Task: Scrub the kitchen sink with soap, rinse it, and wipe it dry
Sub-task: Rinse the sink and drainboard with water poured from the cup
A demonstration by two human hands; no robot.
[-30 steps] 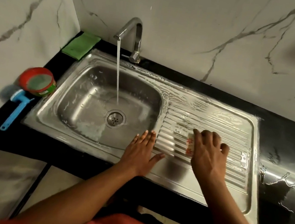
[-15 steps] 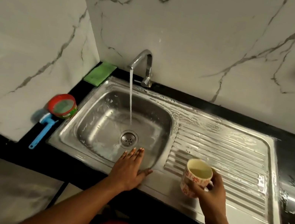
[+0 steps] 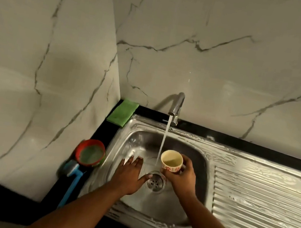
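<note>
Over the sink (image 3: pixel 250 200) basin, the right hand (image 3: pixel 181 176) grips a cup (image 3: pixel 171 162) just beside water running from the tap (image 3: pixel 177 104); the left hand (image 3: pixel 127 175) spreads flat, fingers straight, near the drain (image 3: pixel 155 183).

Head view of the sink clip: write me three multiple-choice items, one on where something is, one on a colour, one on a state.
1. Where is the cup?
A. on a shelf
B. in the right hand, over the basin
C. on the floor

2. What colour is the pad in the back corner of the counter?
A. green
B. yellow
C. white

3. What state is the tap in?
A. off
B. running
C. wrapped in a towel

Answers:
1 B: the fingers curl round the cup above the basin, next to the water stream.
2 A: the pad against the wall is plainly green.
3 B: a steady stream falls from the spout towards the drain.
</note>
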